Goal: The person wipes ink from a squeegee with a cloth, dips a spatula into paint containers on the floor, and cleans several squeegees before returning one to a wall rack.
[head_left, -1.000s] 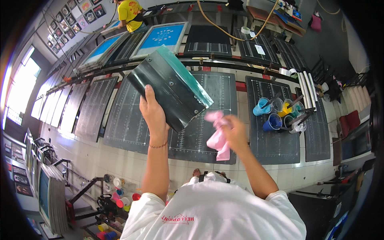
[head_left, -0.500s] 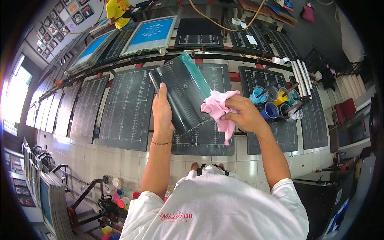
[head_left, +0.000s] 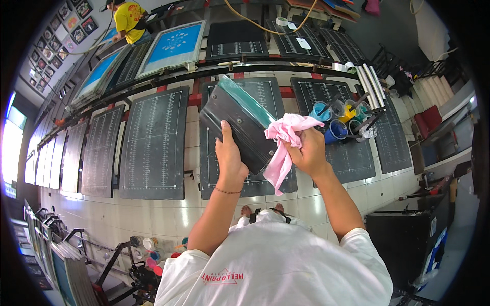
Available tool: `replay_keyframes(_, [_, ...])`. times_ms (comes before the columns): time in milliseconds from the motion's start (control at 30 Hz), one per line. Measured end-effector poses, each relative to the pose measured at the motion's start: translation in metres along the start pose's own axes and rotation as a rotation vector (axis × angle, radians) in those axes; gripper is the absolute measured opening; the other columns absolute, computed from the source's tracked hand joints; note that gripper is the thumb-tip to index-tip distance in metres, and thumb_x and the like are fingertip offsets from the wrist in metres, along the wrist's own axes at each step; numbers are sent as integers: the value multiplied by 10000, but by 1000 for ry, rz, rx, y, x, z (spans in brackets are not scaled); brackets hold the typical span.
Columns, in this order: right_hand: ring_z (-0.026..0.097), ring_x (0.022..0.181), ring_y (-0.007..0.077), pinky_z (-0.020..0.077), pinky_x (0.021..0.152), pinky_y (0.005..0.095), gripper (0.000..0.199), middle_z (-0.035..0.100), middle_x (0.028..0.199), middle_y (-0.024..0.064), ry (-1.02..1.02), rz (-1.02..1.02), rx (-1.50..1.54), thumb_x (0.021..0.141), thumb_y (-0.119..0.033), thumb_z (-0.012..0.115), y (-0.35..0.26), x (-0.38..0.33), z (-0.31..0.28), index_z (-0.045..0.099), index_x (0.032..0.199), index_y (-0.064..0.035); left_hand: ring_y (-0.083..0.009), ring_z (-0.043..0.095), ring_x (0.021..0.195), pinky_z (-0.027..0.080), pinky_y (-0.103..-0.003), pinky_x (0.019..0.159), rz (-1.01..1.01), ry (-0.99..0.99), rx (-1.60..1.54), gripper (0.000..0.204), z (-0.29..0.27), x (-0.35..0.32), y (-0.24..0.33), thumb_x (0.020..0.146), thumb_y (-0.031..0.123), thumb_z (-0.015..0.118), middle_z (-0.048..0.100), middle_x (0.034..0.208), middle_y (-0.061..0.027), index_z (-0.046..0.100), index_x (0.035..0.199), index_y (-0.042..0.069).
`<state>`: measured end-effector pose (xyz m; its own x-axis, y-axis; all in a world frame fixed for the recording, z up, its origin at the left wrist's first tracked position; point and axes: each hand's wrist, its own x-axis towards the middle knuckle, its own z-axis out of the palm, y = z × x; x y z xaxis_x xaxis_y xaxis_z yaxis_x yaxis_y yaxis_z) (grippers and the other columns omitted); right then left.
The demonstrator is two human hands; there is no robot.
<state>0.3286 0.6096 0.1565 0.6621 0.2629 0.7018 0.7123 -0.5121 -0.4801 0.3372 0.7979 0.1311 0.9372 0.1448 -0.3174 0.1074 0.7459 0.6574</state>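
Observation:
A wide screen-printing squeegee, its black handle [head_left: 229, 116] fitted with a translucent green blade [head_left: 247, 100], is held aslant over a dark printing board. My left hand [head_left: 230, 157] grips its near-left side, thumb laid on the handle's face and the other fingers hidden underneath. In my right hand [head_left: 312, 153] is a bunched pink cloth [head_left: 287, 133], pinched between thumb and fingers. The cloth touches the squeegee's right end, covering that corner of the blade, and one tail of it hangs toward me.
Cups of blue ink [head_left: 336, 130] and yellow ink [head_left: 350, 112], among several others, stand right of the cloth beside white rolls [head_left: 368, 84]. Dark boards [head_left: 154, 143] line the rail. Farther back lean a blue-meshed screen [head_left: 171, 47] and a person in a yellow shirt [head_left: 129, 21].
The squeegee has shifted right and tipped, showing more of the blade's face. My right hand and the cloth stay at its right end. The whole view has turned, sliding the background left.

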Motion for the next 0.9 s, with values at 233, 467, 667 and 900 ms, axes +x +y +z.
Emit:
replay_keyframes(233, [665, 768, 298, 503, 664, 354, 327, 665, 861, 172, 209, 459, -50, 945, -277, 515, 18, -3, -21, 523, 1113, 4, -214, 625, 938, 552, -355, 787, 144, -66, 77, 442, -12, 0, 20, 985, 376, 452, 576, 1106, -129, 430, 1203, -9])
replay_keyframes(467, [600, 773, 424, 452, 655, 424, 325, 614, 832, 224, -45, 319, 13, 939, -291, 538, -31, -8, 9, 534, 1049, 15, -194, 615, 931, 540, -322, 780, 326, -80, 127, 418, -10, 12, 16, 993, 327, 454, 566, 1126, -134, 417, 1225, -19])
replay_keyframes(667, [590, 680, 387, 441, 609, 406, 293, 600, 721, 177, -96, 331, 52, 932, -278, 541, -10, -33, -16, 572, 897, 12, -205, 621, 917, 543, -322, 775, 250, -171, 183, 404, 14, -8, 7, 995, 314, 449, 581, 1095, -131, 424, 1222, -19])
replay_keyframes(900, [619, 664, 327, 443, 599, 358, 443, 606, 732, 173, 292, 376, 143, 947, -373, 494, -5, -79, -92, 589, 977, 59, -272, 634, 990, 549, -394, 857, -482, -247, 90, 470, 64, -45, -73, 1005, 364, 385, 590, 1151, -181, 445, 1242, -37])
